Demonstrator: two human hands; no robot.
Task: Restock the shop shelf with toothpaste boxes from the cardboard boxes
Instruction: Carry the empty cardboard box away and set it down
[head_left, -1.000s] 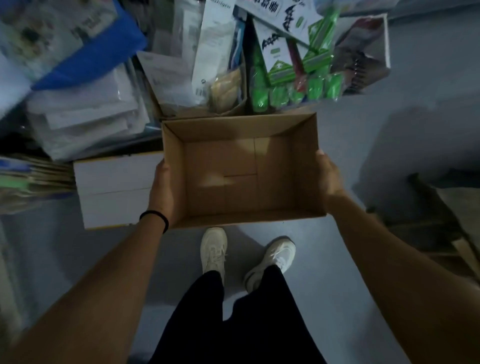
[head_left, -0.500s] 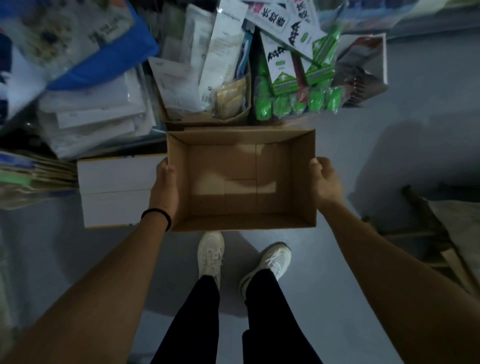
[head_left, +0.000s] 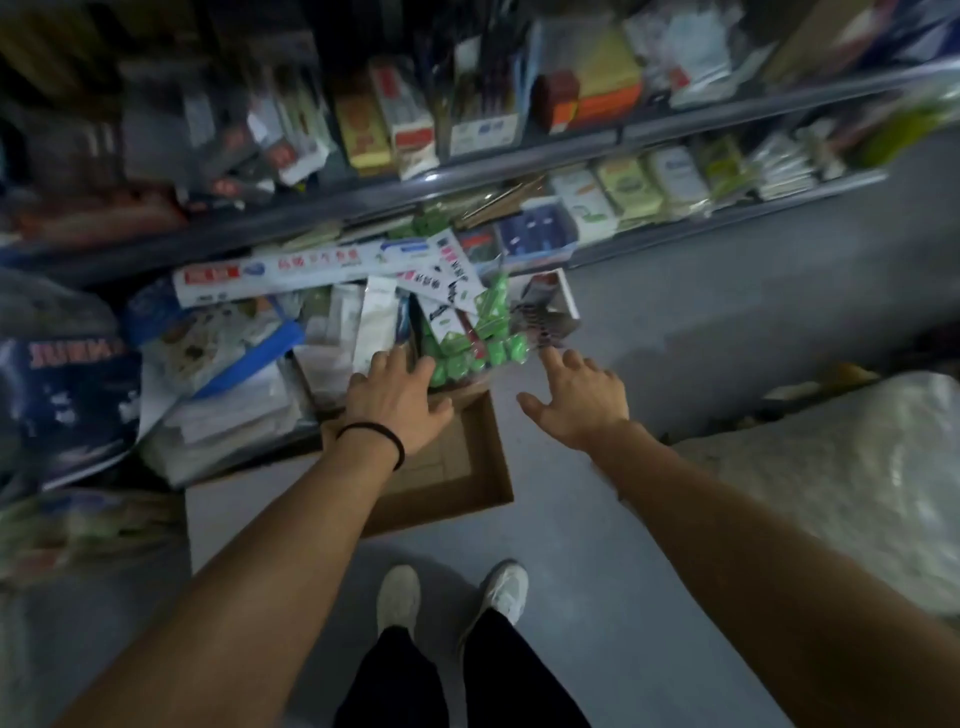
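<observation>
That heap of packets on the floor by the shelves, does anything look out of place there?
Yes. A long white toothpaste box lies crosswise on top of the heap rather than on the grey metal shelf, and green-capped packets spill over the edge of the brown cardboard box on the floor.

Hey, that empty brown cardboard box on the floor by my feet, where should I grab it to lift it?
Probably grip the empty cardboard box by its two short side walls, one hand each, reaching down from above: its top is open and nothing shows inside.
</observation>
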